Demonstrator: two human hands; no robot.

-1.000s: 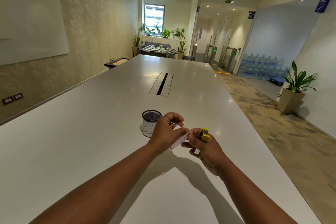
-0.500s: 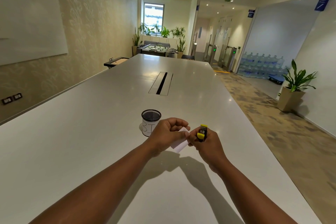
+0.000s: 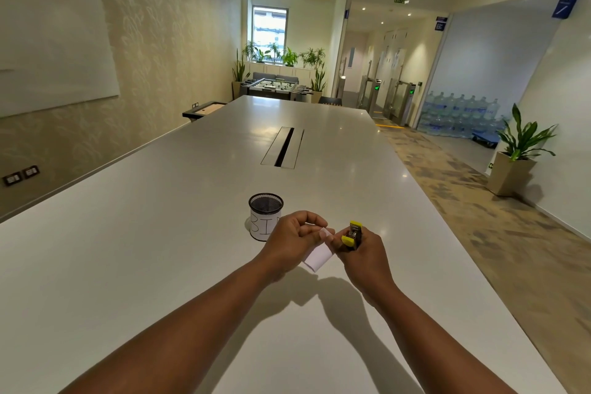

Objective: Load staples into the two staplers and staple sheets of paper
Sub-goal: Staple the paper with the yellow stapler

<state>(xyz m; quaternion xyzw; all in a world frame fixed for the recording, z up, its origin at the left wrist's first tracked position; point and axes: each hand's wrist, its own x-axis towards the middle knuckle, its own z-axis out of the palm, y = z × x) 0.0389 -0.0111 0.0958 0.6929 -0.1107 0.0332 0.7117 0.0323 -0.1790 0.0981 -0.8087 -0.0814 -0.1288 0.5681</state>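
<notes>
Item, long white table [image 3: 160,265]: both forearms reach out over its near end, hands meeting above the surface. Left hand [image 3: 292,241]: fingers curled, pinching the upper edge of a small folded white paper [image 3: 316,257], which hangs tilted between the two hands and clear of the tabletop. Right hand [image 3: 367,257]: fingers wrapped around a small yellow-and-black stapler [image 3: 351,235], held upright with its yellow end topmost; the thumb tip sits at the paper's right edge. Whether the paper's edge is actually inside the stapler's mouth cannot be told, since the thumb covers the meeting point. Item, black mesh cup [image 3: 265,214]: stands on the table just beyond the left hand, wrapped in a white label with hand-drawn letters, partly hidden by the knuckles. Item, cable slot [image 3: 283,147]: recessed in the table's centre, well beyond the cup. Item, potted plant [image 3: 518,153]: on the floor to the right, against the wall.
</notes>
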